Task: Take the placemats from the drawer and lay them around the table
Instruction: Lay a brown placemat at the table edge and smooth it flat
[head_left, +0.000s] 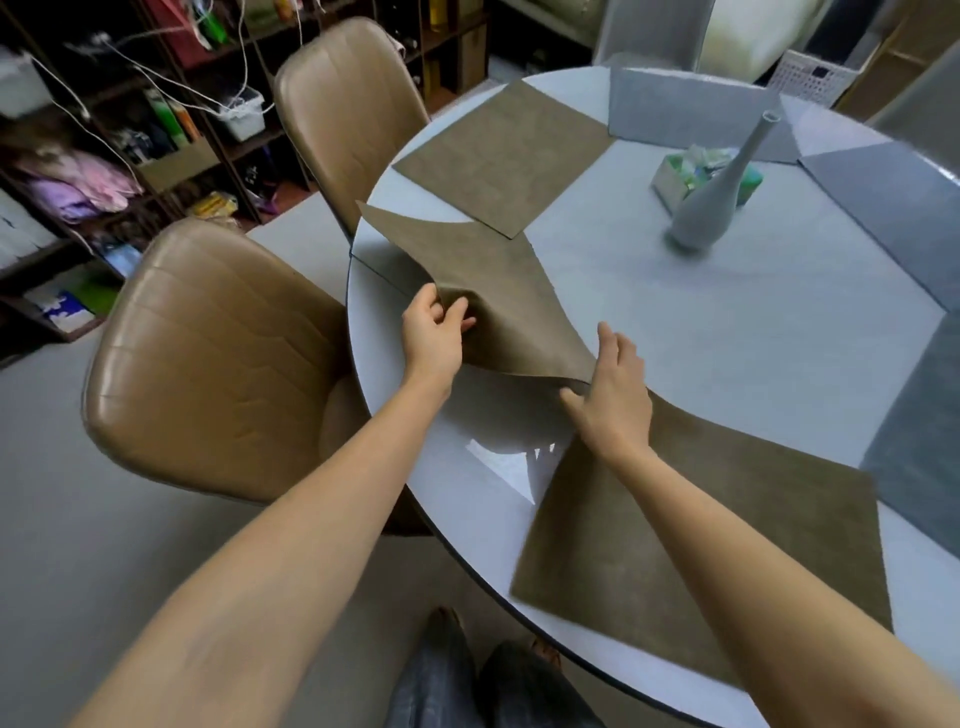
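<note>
The round white worktop (727, 338) carries a white long-necked vase (711, 197) near its middle; all positions below refer to this vase.

**Placemat in hand.** An olive-brown placemat (493, 291) lies to the lower left of the vase, at the worktop edge. It is not flat — its near side is lifted and buckled into a fold, while its far corner rests on the worktop and slightly overhangs the rim.

**Hands.**
- The left hand (434, 332) grips the raised left fold of this placemat, with fingers and thumb curled around the material.
- The right hand (613, 395) is at the placemat's near right corner. The fingers are extended and only slightly bent; the thumb lies against the mat edge. Whether the corner is pinched or merely touched cannot be determined.

**Other placemats.**
- A second olive-brown mat (504, 156) lies flat, upper left of the vase, just beside the held mat.
- A third olive-brown mat (727, 519) lies flat well below the vase, partly under the right forearm.
- Grey mats (893, 202) lie behind and to the right of the vase, along the far and right edges.

**Surroundings.** A green-and-white tissue pack (685, 174) sits directly behind the vase. Two tan padded chairs (218, 364) stand left of the worktop — beyond them, cluttered shelves (130, 130).
</note>
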